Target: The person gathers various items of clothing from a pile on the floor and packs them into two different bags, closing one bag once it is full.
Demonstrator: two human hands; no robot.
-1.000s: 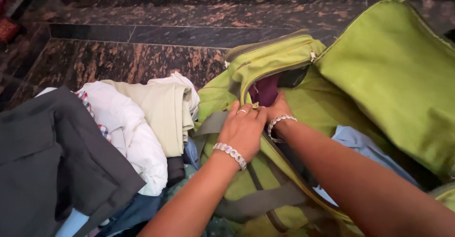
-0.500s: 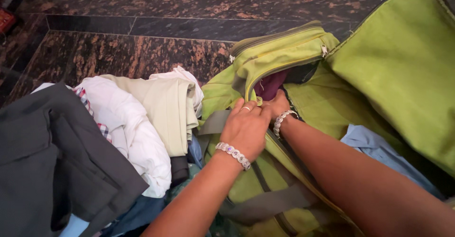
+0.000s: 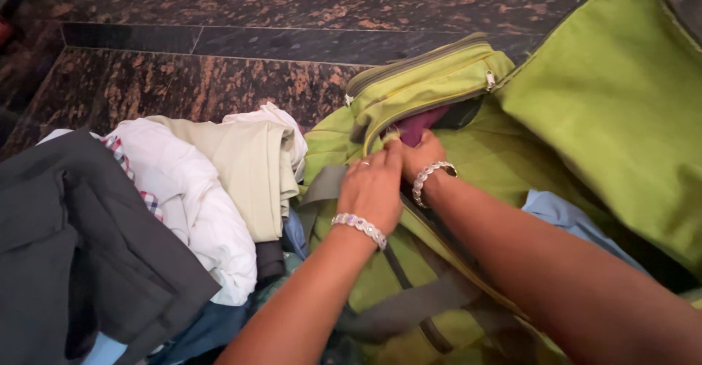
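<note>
Since half a second ago, both hands are moving up along the side pocket of the green bag (image 3: 453, 80) lying on the stone floor (image 3: 183, 87). The left hand (image 3: 373, 186) is pinching the pocket edge shut; the right hand (image 3: 423, 157) is pressing a purple cloth (image 3: 423, 124) inward, so less cloth is showing. No labels or signs are visible.

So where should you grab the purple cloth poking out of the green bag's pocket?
Probably pinch the bunched end of the purple cloth from the front, where the pocket gapes. The zipped edge hides the rest. The right hand and left hand already sit there.
</note>
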